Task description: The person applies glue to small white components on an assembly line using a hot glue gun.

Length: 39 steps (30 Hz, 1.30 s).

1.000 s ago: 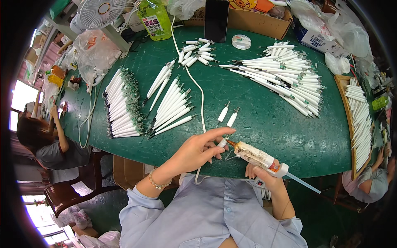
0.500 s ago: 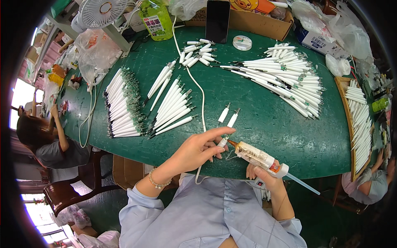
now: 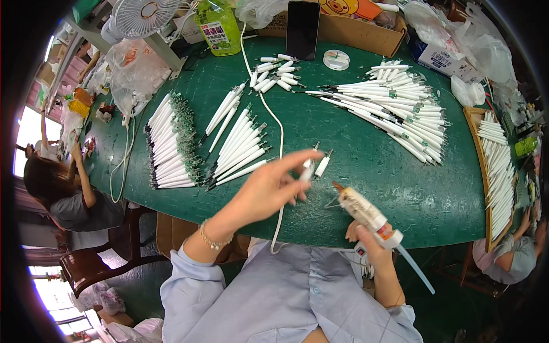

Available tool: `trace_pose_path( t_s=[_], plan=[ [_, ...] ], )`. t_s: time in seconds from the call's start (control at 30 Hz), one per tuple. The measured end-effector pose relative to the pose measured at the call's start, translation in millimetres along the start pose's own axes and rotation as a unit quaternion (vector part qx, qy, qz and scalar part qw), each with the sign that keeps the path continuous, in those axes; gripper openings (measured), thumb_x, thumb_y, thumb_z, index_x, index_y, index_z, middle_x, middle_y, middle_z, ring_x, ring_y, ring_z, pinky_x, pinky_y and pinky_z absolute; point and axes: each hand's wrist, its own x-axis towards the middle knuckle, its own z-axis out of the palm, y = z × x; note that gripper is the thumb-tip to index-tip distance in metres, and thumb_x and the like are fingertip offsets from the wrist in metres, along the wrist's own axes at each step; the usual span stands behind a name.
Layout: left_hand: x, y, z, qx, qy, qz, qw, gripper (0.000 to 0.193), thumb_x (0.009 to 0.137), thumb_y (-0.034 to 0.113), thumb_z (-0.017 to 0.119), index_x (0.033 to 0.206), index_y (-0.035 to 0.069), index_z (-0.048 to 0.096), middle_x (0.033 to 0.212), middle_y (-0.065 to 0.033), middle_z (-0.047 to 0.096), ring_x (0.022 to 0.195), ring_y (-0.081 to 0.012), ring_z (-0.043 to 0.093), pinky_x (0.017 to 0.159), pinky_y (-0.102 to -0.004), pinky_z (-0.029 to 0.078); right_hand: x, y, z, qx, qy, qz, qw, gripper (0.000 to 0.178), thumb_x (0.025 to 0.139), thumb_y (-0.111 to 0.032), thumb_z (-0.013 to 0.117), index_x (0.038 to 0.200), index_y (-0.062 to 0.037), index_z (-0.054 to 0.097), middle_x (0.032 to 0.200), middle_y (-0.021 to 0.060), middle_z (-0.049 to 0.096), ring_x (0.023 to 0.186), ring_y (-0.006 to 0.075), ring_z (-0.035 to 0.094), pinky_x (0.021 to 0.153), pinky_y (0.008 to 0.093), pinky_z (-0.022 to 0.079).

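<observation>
On my feed, the left hand (image 3: 269, 191) pinches a blurred short white tube (image 3: 307, 171) over the green table (image 3: 406, 197); the right hand's (image 3: 374, 247) fingers wrap the hot glue gun (image 3: 363, 210). I spot a printed label (image 3: 217, 35) on the green bottle (image 3: 233, 17).

A white fan (image 3: 150, 17), a crumpled clear plastic bag (image 3: 136, 71) below it, a bottle with green liquid (image 3: 219, 30), a dark phone (image 3: 302, 30) in front of an open cardboard box (image 3: 361, 38), a brown wooden chair (image 3: 87, 264), at left a person in grey clothes (image 3: 83, 213)
</observation>
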Motion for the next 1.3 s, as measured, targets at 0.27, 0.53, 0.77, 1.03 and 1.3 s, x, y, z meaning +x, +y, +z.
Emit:
trace_pose_path(
  t_s=[0.27,0.53,0.77,1.03,1.3],
  plan=[
    [57,-15,-10,0.493,0.155,0.126,0.847,0.041,0.078,0.010,0.055,0.118,0.012,0.046,0.077,-0.0127,0.056,0.063,-0.0274,0.057,0.059,-0.0359,0.047,5,4,-4,0.061,-0.001,-0.047,0.997,0.033,0.081,-0.026,0.050,0.058,-0.0026,0.045,0.054,0.0090,0.042,0.054,0.0182,0.043,0.054,0.0317,0.039],
    [114,-25,-88,0.545,0.314,0.116,0.769,0.017,0.077,0.013,0.057,0.092,0.006,0.059,0.087,-0.0156,0.060,0.077,-0.0307,0.058,0.067,-0.0387,0.047,7,3,-3,0.078,-0.003,-0.064,0.995,0.034,0.080,-0.028,0.050,0.058,-0.0027,0.045,0.054,0.0088,0.042,0.053,0.0184,0.043,0.053,0.0316,0.039],
    [143,-39,-105,0.624,0.295,0.027,0.723,0.016,0.074,0.015,0.061,0.083,0.002,0.060,0.088,-0.0145,0.058,0.081,-0.0292,0.058,0.068,-0.0372,0.049,7,8,-13,0.119,-0.027,-0.063,0.991,0.024,0.079,-0.019,0.050,0.064,0.0006,0.048,0.058,0.0094,0.046,0.058,0.0215,0.048,0.058,0.0335,0.042],
    [93,2,-93,0.449,0.308,0.113,0.831,0.028,0.078,0.009,0.055,0.106,0.005,0.051,0.073,-0.0095,0.059,0.064,-0.0204,0.058,0.060,-0.0318,0.046,8,4,-8,0.080,-0.010,-0.061,0.995,0.037,0.079,-0.030,0.050,0.055,-0.0028,0.044,0.052,0.0091,0.042,0.053,0.0201,0.045,0.053,0.0314,0.040],
    [17,12,-28,0.057,0.066,0.056,0.995,0.037,0.084,0.001,0.047,0.120,0.007,0.044,0.088,-0.0042,0.047,0.072,-0.0100,0.055,0.060,-0.0220,0.049,8,4,-9,0.092,-0.033,-0.049,0.994,0.034,0.077,-0.028,0.052,0.056,-0.0023,0.046,0.053,0.0093,0.044,0.055,0.0217,0.047,0.054,0.0329,0.041]
  ],
)
